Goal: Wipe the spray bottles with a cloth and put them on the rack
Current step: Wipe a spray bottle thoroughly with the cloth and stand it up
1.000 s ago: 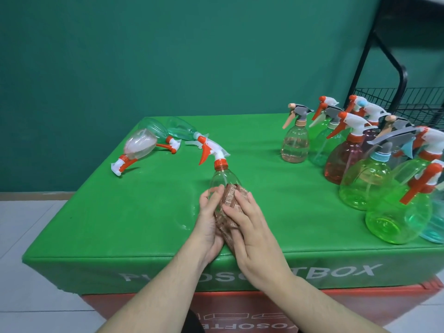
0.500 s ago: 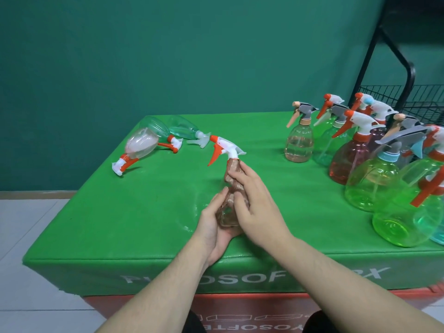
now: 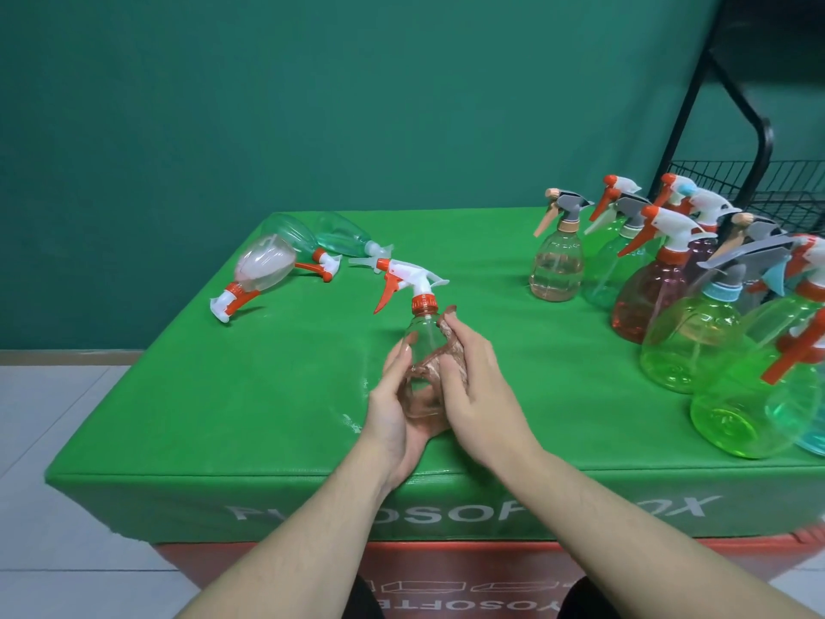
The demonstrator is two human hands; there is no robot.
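Observation:
A clear spray bottle [image 3: 422, 332] with an orange collar and white-orange trigger head stands tilted over the green table [image 3: 277, 395]. My left hand [image 3: 395, 408] grips its lower body from the left and below. My right hand [image 3: 468, 373] presses a brownish cloth [image 3: 446, 350] against the bottle's right side, fingers curled over the cloth. The cloth is mostly hidden under my right hand.
Three spray bottles [image 3: 268, 265] lie on their sides at the table's far left. Several upright coloured bottles [image 3: 678, 323] crowd the right side. A black wire rack [image 3: 750, 180] stands behind them at the right edge. White floor tiles lie to the left.
My right hand with the cloth slid down from the bottle's neck to its middle, after having gone up from the body. The bottle's orange collar shows again.

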